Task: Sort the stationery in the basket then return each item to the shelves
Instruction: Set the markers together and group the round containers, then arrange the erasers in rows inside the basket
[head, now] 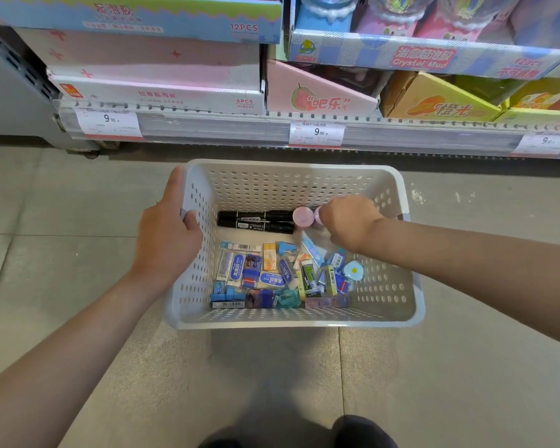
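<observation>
A white perforated plastic basket [385, 295] sits on the floor below me. My left hand [167, 236] grips its left rim. My right hand [346, 221] reaches inside from the right, its fingers closed around small pink round containers [303, 216] near the far wall. Two black markers [256, 221] lie side by side beside them. Several small erasers and correction tapes [272, 276] are piled at the basket's near end, with a blue egg-patterned one [353, 270] at the right.
A shelf edge with price tags [317, 132] runs across the top. Above it stand pink and blue slime display boxes [156, 82] and an orange carton [440, 101]. Grey tiled floor [78, 221] surrounds the basket. My dark shoe [362, 431] shows at the bottom.
</observation>
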